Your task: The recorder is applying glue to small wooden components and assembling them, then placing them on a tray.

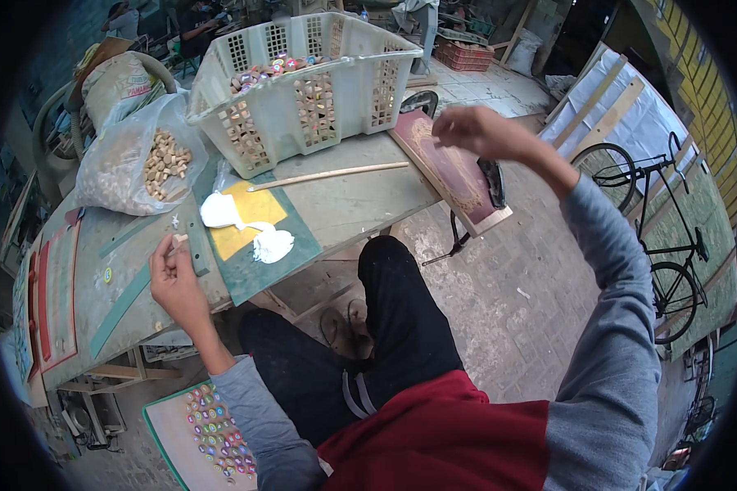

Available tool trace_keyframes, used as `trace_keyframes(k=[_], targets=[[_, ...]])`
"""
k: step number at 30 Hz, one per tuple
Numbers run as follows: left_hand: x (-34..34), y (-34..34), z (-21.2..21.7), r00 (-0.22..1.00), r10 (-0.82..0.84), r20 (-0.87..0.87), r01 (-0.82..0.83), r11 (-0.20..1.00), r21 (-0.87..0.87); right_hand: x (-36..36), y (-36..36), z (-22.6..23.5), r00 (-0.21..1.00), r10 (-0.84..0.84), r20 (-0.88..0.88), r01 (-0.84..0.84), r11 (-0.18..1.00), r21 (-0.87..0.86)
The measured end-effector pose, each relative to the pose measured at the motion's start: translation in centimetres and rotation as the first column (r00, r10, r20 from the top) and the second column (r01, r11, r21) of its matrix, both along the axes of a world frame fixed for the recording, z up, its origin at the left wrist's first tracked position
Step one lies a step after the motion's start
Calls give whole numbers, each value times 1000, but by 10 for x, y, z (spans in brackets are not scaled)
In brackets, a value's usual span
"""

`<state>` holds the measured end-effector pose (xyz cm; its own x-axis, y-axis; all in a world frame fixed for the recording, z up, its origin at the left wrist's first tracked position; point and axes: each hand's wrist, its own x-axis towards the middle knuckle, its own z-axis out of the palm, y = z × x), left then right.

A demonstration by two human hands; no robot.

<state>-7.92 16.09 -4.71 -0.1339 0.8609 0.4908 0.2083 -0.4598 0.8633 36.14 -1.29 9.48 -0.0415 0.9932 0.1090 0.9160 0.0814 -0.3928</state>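
My left hand [174,278] is closed in a pinch on a small wooden piece [180,238] over the workbench. Just right of it lies a green board [293,263] with a yellow sheet [264,206]. White paste-like heaps [273,245] spread across the sheet and board. My right hand [490,133] is raised, fingers bent loosely downward and apart, with nothing visible in them. Below that hand, a purple board [438,155] with a gold pattern juts over the bench's right end. A thin wooden stick [336,176] rests between the green board and the purple one.
A pale plastic crate [258,139] holds many small colourful round pieces. Left of it stands a clear bag [115,168] of small wooden pieces. A tray [172,438] with rows of coloured discs lies low at the left. A bicycle [659,184] stands at the right.
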Motion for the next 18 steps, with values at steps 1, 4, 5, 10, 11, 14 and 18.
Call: trace_keyframes(k=[1,4,5,10,11,14,18], targets=[[0,-1,1,1000,6,-1,-6,1000,12,-1,-9,-15,994,6,109,-12,999,48],[-4,-2,0,1000,5,-15,-5,1000,-5,-5,-29,-42,975,-14,222,-12,993,115],[-3,-2,0,1000,3,-15,-3,1000,-8,-7,-33,-47,972,-34,232,3,991,131],[-4,0,-2,1000,2,3,-2,1000,12,-4,-42,-61,977,-137,164,121,988,99],[-4,0,-2,1000,1,2,-1,1000,8,-1,-42,-61,978,-142,150,127,986,105],[-4,0,-2,1000,7,22,-8,1000,21,3,-43,-58,946,-109,306,83,992,97],[-4,2,-4,999,-5,33,4,1000,16,3,-40,-55,932,-103,348,98,995,30]])
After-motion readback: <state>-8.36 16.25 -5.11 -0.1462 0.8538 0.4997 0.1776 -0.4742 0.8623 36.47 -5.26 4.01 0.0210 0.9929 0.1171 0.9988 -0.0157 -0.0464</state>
